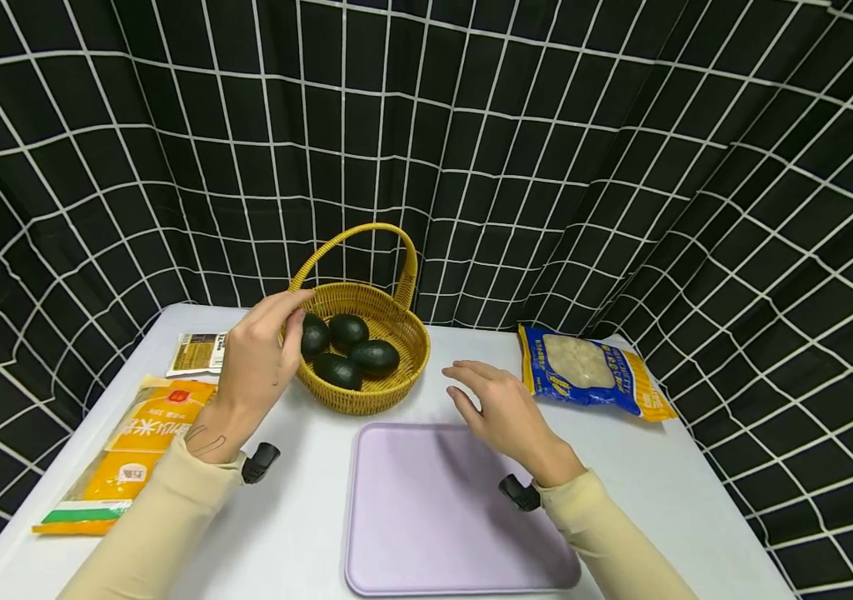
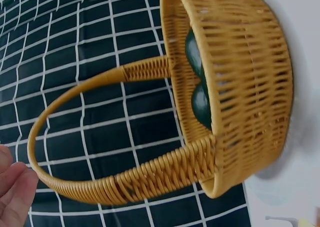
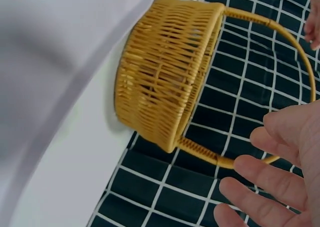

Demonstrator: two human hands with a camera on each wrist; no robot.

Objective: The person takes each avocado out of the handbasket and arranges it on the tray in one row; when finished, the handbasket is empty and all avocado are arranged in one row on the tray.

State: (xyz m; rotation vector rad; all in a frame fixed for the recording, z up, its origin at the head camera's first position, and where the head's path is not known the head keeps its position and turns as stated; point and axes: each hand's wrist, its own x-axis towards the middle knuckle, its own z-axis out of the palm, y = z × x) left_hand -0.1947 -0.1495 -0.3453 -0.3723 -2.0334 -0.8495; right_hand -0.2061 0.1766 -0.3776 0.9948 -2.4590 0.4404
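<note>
A yellow wicker basket [image 1: 355, 404] with a tall arched handle [image 1: 406, 287] stands upright, and several dark green avocados [image 1: 376, 358] lie inside it. My left hand [image 1: 257, 346] is raised at the basket's left side, overlapping its rim in the head view. In the left wrist view its fingertips [image 2: 22, 187] appear beside the top of the handle; I cannot tell whether they touch. My right hand [image 1: 500, 408] hovers over the upper right part of a pale purple tray [image 1: 441, 517], fingers loosely extended and holding nothing. In the right wrist view those fingers [image 3: 270, 177] spread in front of the handle.
On the left lies an orange and clear food package [image 1: 137, 446], with a smaller brown and white packet [image 1: 197, 354] behind it. A blue and yellow bag [image 1: 584, 375] lies at the back right of the white table [image 1: 299, 517]. Black curtains with white grid lines [image 1: 509, 167] surround the table.
</note>
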